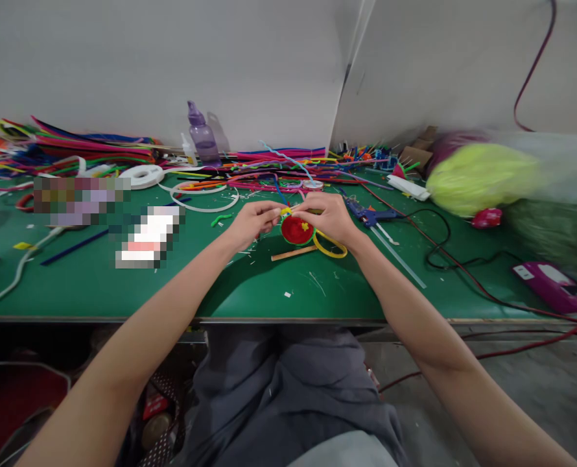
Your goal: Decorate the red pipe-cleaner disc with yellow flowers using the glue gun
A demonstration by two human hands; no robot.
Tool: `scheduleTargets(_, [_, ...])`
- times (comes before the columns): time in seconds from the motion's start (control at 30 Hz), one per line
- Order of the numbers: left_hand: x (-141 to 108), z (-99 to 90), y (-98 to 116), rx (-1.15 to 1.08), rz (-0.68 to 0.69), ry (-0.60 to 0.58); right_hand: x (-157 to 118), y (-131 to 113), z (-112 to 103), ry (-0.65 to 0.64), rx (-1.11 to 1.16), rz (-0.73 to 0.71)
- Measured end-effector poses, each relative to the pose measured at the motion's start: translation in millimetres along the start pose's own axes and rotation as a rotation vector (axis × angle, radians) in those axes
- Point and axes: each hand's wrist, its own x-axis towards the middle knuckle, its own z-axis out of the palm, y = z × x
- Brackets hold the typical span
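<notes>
Pinching: left hand (pixel 255 224) and right hand (pixel 325 217) close together, thumbs and fingers closed on a small yellow piece (pixel 286 211) between them, at the top of the disc.
Red disc (pixel 292 229): just below the fingertips, near the middle of the bench (pixel 249 292); green rim, yellow flower (pixel 305 226) on its right part. Whether it touches the bench, cannot tell.
Yellow loop (pixel 330 251): under the right hand, to the right of the disc.
Tan stick (pixel 293 253): lying on the near side of the disc, slanted.
Glue gun (pixel 373 216): blue, to the right of the right hand; clear strip (pixel 400 256) running toward the near edge.
Green twisted piece (pixel 220 220): left of the left hand, apart from it.
White roll (pixel 141 176): far left, lying flat.
Purple bottle (pixel 204 141): upright at the far side, beside a small white bottle (pixel 188 150).
Colored stems (pixel 279 157): heaped along the far side, many colors.
Right end: yellow-green bag (pixel 483 178), blurred, and a purple device (pixel 555 285) nearer the edge.
White scraps (pixel 287 294): scattered on the green surface.
</notes>
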Motion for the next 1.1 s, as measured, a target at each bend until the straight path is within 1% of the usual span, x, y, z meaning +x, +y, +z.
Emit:
scheduleTargets(0.13, [0.7,0.3,0.9,-0.115,0.039,-0.014,0.4,1.5,-0.5,0.017,0.016,0.002])
scheduleTargets(0.23, [-1.2,-0.9,3.3,-0.148,0.014,-0.076,0.3,5.8,0.7,0.023,0.025,0.017])
scheduleTargets(0.4, [-5.6,-5.3,7.4,-0.037,-0.087,-0.194,0.9,12.9,-0.5,-0.022,0.022,0.065])
scheduleTargets(0.5, [-6.4,-6.4,8.0,0.045,-0.136,-0.227,1.4,13.8,-2.9,-0.053,0.010,0.043])
scheduleTargets(0.6, [-5.1,-5.1,5.1,0.116,-0.141,-0.196,0.7,12.1,-3.6,-0.083,-0.045,-0.009])
scheduleTargets(0.73, [-1.3,-1.7,-1.6,0.203,-0.088,-0.043,-1.8,9.8,-1.0,-0.114,-0.142,-0.064])
scheduleTargets(0.83, [0.6,0.8,-3.7,0.130,-0.041,0.029,-3.1,10.1,1.1,-0.089,-0.204,-0.092])
scheduleTargets(0.93, [1.5,1.9,-3.3,0.014,-0.002,0.042,-3.7,11.4,2.6,-0.053,-0.253,-0.115])
scheduleTargets(1.0, [1.9,1.6,-2.9,-0.025,0.003,0.037,-4.0,11.5,3.4,-0.037,-0.283,-0.126])
scheduleTargets(1.1, [2.3,0.2,-2.3,0.035,0.039,0.027,-4.7,10.6,3.7,-0.011,-0.301,-0.111])
